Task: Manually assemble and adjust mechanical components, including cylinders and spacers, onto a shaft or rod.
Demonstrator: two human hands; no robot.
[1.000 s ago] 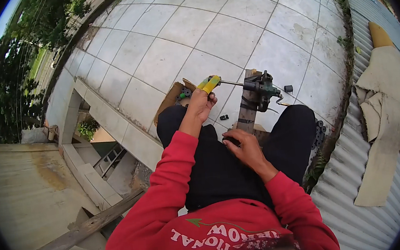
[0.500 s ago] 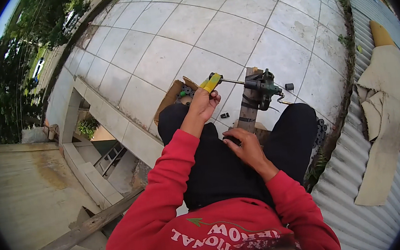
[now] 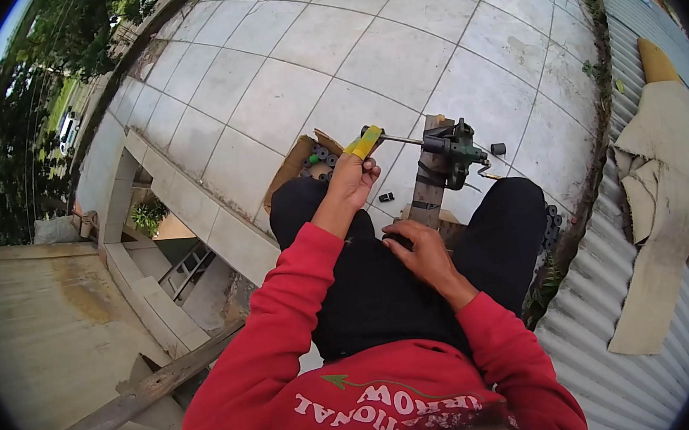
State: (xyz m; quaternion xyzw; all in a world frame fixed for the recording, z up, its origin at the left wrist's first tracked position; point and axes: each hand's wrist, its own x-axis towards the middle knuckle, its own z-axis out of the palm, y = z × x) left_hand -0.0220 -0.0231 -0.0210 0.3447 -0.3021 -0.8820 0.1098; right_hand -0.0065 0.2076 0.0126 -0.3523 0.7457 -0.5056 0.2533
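My left hand [image 3: 351, 181] is closed at the end of a thin metal rod [image 3: 402, 139], gripping a yellow strip [image 3: 361, 144] with a dark piece beside it. The rod runs right into a dark green, vise-like metal tool [image 3: 456, 153] with a small crank [image 3: 485, 170]. That tool is mounted on a wooden plank [image 3: 427, 193] bound with black bands. Between my knees, my right hand [image 3: 425, 253] is curled low beside the plank. Something dark sits between its thumb and fingers, too hidden to name.
A cardboard box [image 3: 300, 153] of grey-black cylinders stands by my left knee. Loose on the tiles lie a small black piece [image 3: 386, 198] and a dark cylinder [image 3: 498, 149]. More dark rings [image 3: 554, 224] are heaped beyond my right knee. Corrugated roofing [image 3: 595, 315] bears beige sheets [image 3: 669, 142].
Both hands and the metal tool stay almost where they were. The view has shifted only very slightly.
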